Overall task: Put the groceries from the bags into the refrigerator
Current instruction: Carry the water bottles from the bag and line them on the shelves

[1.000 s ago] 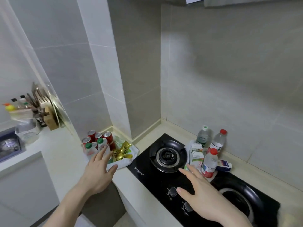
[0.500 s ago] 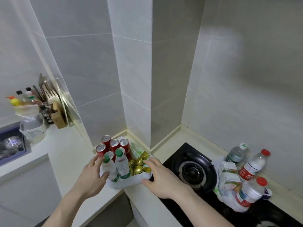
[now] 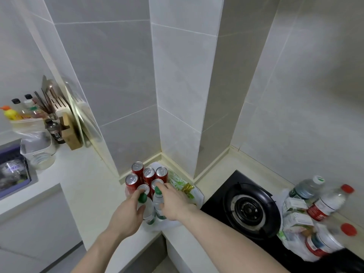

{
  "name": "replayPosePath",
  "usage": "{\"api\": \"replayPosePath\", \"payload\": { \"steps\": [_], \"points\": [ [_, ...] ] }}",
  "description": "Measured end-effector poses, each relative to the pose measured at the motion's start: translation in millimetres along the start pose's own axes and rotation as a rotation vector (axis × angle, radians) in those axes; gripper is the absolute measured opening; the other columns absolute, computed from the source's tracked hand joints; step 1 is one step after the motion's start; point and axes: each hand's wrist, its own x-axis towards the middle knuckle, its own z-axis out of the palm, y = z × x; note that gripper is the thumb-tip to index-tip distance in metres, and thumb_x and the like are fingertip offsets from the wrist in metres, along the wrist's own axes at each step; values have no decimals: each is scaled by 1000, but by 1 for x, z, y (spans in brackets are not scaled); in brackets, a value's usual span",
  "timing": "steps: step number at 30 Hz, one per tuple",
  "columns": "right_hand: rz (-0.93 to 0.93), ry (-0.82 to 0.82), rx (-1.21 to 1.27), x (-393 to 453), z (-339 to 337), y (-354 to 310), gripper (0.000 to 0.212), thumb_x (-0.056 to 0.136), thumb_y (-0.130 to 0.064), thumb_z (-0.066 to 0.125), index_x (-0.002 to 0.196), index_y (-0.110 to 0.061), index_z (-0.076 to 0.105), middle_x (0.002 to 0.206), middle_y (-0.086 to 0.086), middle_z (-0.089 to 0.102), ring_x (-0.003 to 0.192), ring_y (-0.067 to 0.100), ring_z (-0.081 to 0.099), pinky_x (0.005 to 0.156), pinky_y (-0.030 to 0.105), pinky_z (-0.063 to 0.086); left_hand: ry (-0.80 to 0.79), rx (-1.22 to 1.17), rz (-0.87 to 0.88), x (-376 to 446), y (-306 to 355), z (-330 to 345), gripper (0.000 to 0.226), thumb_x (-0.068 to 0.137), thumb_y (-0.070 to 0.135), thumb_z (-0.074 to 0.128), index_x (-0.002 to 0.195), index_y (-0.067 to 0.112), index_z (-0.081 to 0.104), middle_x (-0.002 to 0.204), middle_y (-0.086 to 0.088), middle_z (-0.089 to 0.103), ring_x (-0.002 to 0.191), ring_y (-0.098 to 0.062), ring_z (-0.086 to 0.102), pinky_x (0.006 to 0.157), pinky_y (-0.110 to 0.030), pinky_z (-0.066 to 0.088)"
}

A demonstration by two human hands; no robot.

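Grip each green-capped bottle [image 3: 142, 203] low and firm, left hand [image 3: 126, 215] and right hand [image 3: 173, 203] already curled round one apiece, and lift straight clear of the cans [image 3: 149, 175].

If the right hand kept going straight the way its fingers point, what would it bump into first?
Probably the red cans just behind the green-capped bottle that the right hand already holds; after them comes the tiled wall. Depth is hard to judge.
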Motion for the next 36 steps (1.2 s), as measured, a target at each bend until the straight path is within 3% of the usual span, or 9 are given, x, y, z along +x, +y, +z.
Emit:
{"api": "replayPosePath", "payload": {
  "steps": [7, 10, 14, 18, 20, 24, 28, 33, 36],
  "points": [
    [-14, 146, 21, 8, -1, -3, 35, 101, -17, 58, 133, -17, 47, 115, 12, 66, 102, 35, 63, 78, 40, 46, 60, -15, 12, 12, -8, 6, 24, 98, 38, 55, 121, 36, 48, 98, 5, 70, 82, -24, 66, 69, -39, 54],
    [3, 188, 80, 2, 0, 5, 28, 101, -24, 61, 127, -22, 50, 110, 7, 68, 97, 30, 64, 79, 43, 53, 85, 14, 28, 7, -5, 2, 25, 98, 42, 54, 122, 37, 49, 94, 5, 69, 81, -25, 65, 64, -35, 49],
    [7, 322, 205, -27, -13, 18, 28, 100, -32, 61, 127, -29, 53, 110, -4, 69, 97, 18, 65, 79, 34, 52, 139, -6, 67, -4, -1, -14, 23, 97, 45, 56, 117, 40, 46, 93, 6, 70, 79, -24, 66, 64, -37, 52],
    [4, 430, 410, -67, -29, 32, 25, 99, -31, 64, 121, -37, 54, 92, -16, 63, 75, 2, 59, 70, 24, 49, 167, -46, 133, -17, 14, -36, 24, 95, 47, 57, 116, 44, 47, 92, 13, 69, 71, -15, 67, 63, -39, 55],
    [13, 472, 477, -88, -37, 36, 23, 99, -30, 65, 118, -38, 56, 87, -15, 64, 73, 6, 65, 68, 22, 51, 162, -61, 187, -21, 28, -46, 25, 95, 47, 58, 118, 46, 47, 94, 15, 67, 74, -14, 68, 65, -39, 55],
    [80, 534, 536, -128, -50, 44, 24, 97, -32, 67, 116, -42, 57, 73, -7, 68, 67, 13, 68, 70, 32, 56, 131, -85, 304, -22, 64, -58, 26, 94, 44, 61, 115, 49, 47, 91, 20, 64, 75, -9, 66, 66, -37, 54],
    [188, 554, 637, -168, -51, 60, 25, 96, -33, 68, 114, -47, 58, 71, 6, 69, 65, 18, 69, 68, 45, 58, 47, -116, 430, -22, 102, -53, 23, 94, 40, 65, 111, 47, 51, 78, 20, 62, 64, -4, 59, 59, -24, 44],
    [359, 704, 723, -231, -45, 82, 30, 94, -28, 70, 115, -47, 60, 78, 6, 72, 67, 18, 72, 67, 43, 61, -104, -183, 612, -26, 157, -28, 24, 93, 38, 65, 112, 46, 53, 82, 16, 67, 64, -11, 63, 61, -24, 50],
    [462, 820, 766, -276, -40, 94, 32, 94, -25, 71, 115, -47, 61, 73, 8, 71, 66, 20, 71, 62, 39, 62, -232, -211, 720, -33, 193, -5, 26, 94, 34, 66, 113, 46, 52, 71, 1, 65, 51, -17, 57, 61, -30, 50]
  ]
}}
